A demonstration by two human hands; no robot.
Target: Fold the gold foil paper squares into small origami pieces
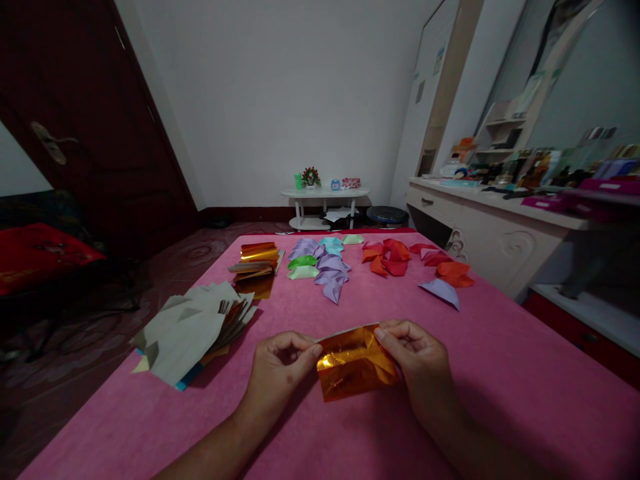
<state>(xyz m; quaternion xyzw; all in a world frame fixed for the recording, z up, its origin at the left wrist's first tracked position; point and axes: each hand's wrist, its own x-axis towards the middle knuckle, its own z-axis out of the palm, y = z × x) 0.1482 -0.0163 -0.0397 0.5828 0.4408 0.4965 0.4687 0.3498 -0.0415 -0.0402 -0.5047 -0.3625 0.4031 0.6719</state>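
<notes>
Foil sheet (pixel 356 363): between both hands' fingers, just above the table (pixel 500 373).
Fingers: left hand (pixel 277 372) and right hand (pixel 419 363) pinched narrow on its upper corners.
Handling: likely light, thin, slippery, crease-prone; hold by edges.

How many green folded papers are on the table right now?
3. A bright green one beside the purple pile, a pale green one right in front of it, and another pale green one at the far edge. More could be hidden under that pile.
</notes>
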